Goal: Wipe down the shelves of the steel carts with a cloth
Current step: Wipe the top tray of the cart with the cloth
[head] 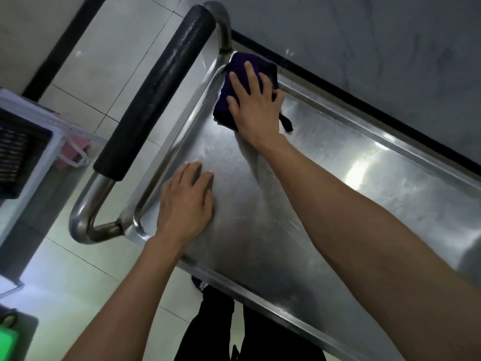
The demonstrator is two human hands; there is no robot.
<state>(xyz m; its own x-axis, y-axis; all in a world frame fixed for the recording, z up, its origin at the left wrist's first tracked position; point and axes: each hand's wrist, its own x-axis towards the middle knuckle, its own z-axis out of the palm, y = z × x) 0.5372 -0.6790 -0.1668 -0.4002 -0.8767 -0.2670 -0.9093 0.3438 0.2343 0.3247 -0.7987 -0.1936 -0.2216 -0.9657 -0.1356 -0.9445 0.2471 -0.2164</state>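
Observation:
A steel cart's top shelf fills the middle of the head view, shiny and scratched, with a raised rim. A folded dark purple cloth lies in its far corner next to the handle post. My right hand presses flat on the cloth, fingers spread and straight, thumb on the cloth's right side. My left hand rests flat on the bare steel near the shelf's near-left corner, fingers straight and holding nothing.
The cart's handle, a steel tube with a black foam grip, runs along the shelf's left end. A grey wall with a black base strip lies just beyond the cart. On the tiled floor at left stand a white crate and a pink item.

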